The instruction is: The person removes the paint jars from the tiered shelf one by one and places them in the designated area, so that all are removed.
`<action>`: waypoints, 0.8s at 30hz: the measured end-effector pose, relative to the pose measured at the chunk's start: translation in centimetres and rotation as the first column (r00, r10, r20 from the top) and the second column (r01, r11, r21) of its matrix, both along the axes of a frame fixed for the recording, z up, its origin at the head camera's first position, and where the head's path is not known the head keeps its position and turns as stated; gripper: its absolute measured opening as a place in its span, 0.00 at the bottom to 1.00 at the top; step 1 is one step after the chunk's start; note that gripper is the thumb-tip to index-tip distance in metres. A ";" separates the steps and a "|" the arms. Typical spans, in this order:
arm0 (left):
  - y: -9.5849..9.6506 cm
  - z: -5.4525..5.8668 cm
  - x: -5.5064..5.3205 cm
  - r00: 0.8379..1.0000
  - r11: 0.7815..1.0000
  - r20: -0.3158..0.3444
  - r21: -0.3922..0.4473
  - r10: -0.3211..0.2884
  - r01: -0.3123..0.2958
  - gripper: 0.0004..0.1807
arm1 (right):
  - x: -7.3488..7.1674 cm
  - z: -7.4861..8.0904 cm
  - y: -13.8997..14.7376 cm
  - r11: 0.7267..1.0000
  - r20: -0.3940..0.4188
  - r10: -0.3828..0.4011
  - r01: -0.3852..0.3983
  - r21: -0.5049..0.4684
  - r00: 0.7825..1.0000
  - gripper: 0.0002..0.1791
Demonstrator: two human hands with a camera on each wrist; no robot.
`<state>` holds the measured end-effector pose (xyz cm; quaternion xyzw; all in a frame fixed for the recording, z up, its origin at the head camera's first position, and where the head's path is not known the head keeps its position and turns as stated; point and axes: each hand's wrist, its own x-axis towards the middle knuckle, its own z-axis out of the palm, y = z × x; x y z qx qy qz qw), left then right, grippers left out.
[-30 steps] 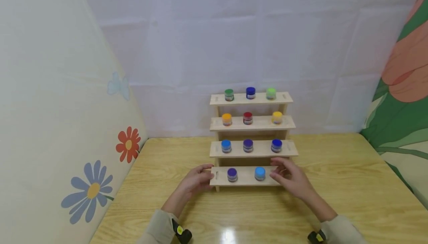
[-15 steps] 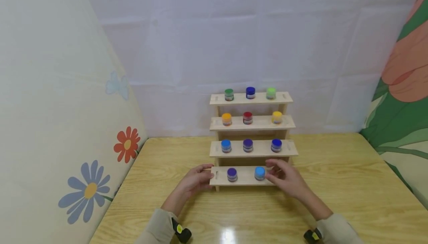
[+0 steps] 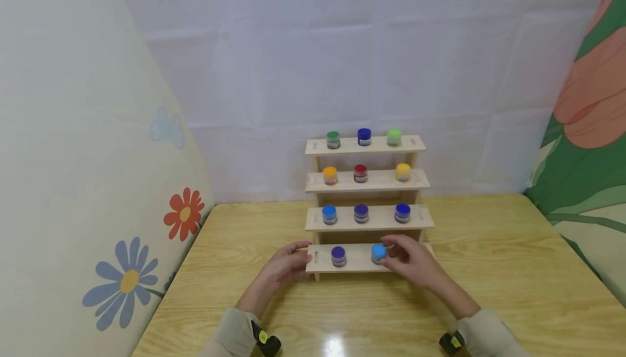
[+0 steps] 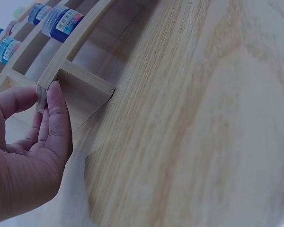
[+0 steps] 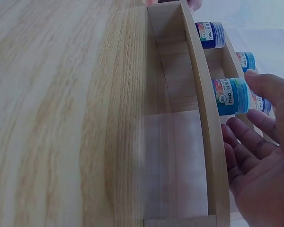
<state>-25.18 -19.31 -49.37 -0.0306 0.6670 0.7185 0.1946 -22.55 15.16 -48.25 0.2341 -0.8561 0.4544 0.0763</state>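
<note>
A tiered wooden shelf (image 3: 352,265) bears small paint jars with coloured lids. My left hand (image 3: 285,264) pinches the left end of its lowest board (image 4: 54,71), thumb on one side and fingers on the other. On that board stand a purple-lidded paint jar (image 3: 338,256) and a light blue paint jar (image 3: 379,254). The light blue paint jar (image 5: 231,97) stands upright, its lid between the thumb and forefinger of my right hand (image 3: 412,262). In the right wrist view the other fingers of the right hand (image 5: 270,156) are loosely bent below the jar.
Three more boards rise behind, each with three jars; a dark blue jar (image 3: 402,213) and a yellow jar (image 3: 403,173) stand at the right. The shelf stands on a wood-grain table (image 3: 244,226) before a white cloth (image 3: 274,74). Flower-painted panels flank both sides.
My right hand has moved left along the lowest board, and its thumb and forefinger have come to the light blue paint jar. The left hand keeps its grip on the shelf end.
</note>
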 end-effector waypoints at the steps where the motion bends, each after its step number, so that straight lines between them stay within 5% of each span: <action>1: 0.0 0.0 0.0 1.000 1.000 0.002 -0.002 0.002 -0.002 0.31 | 0.0 0.1 -0.1 1.000 0.006 -0.001 0.000 0.007 1.000 0.24; 12: 0.1 -0.1 -0.1 1.000 1.000 0.015 -0.019 0.016 -0.015 0.30 | -0.3 0.6 -0.8 0.996 0.101 -0.046 0.037 0.082 0.994 0.25; 24: 0.0 0.0 0.3 1.000 1.000 0.010 -0.011 0.011 -0.011 0.31 | -0.4 0.3 -1.1 0.996 0.099 -0.040 0.033 0.079 0.994 0.22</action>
